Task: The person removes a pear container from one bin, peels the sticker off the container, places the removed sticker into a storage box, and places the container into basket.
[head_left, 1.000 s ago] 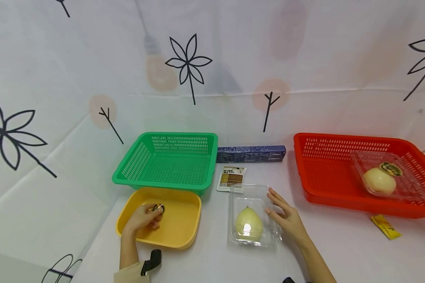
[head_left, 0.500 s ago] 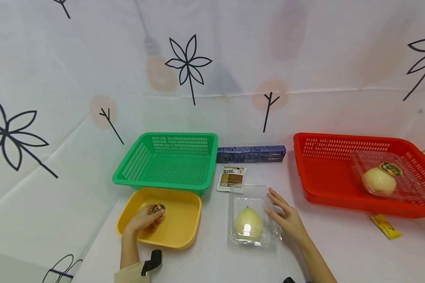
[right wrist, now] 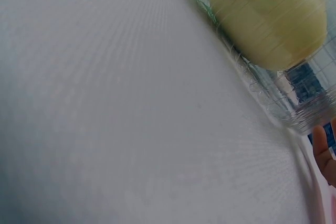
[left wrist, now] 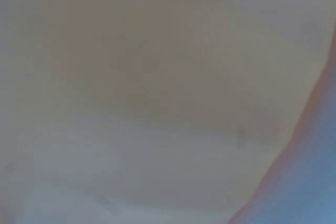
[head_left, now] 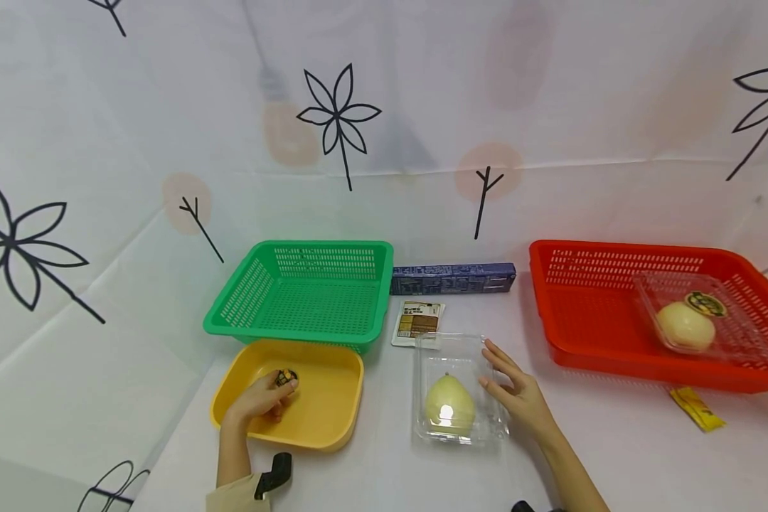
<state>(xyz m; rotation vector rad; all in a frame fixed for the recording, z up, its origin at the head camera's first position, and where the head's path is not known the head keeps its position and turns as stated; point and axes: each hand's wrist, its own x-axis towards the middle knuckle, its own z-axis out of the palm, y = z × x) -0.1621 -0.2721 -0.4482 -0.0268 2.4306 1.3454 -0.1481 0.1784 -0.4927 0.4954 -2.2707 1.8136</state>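
Note:
In the head view my left hand (head_left: 260, 395) is inside the yellow basin (head_left: 323, 416), its thumb and fingers pinching a small round black-and-gold sticker (head_left: 286, 377). A clear plastic clamshell box (head_left: 451, 352) stands closed on the table with a pale yellow-green pear (head_left: 450, 407) inside. Along its right side rests my right hand (head_left: 518, 398), fingers extended and touching the box edge. From the right wrist the pear (right wrist: 270, 19) shows through the clear wall, and fingertips (right wrist: 321, 145) appear at the box's end. The left wrist view is too blurred to show the sticker.
A green basket (head_left: 313, 309) sits behind the basin. On the right, a red basket (head_left: 589, 359) holds another boxed pear (head_left: 685, 327) with a round label. A dark blue carton (head_left: 453, 279), a white-and-brown packet (head_left: 418, 321) and a yellow sachet (head_left: 697, 410) lie on the table.
The left fingers have shifted slightly and the sticker now faces upward more plainly. My right hand and the clamshell box have stayed in place.

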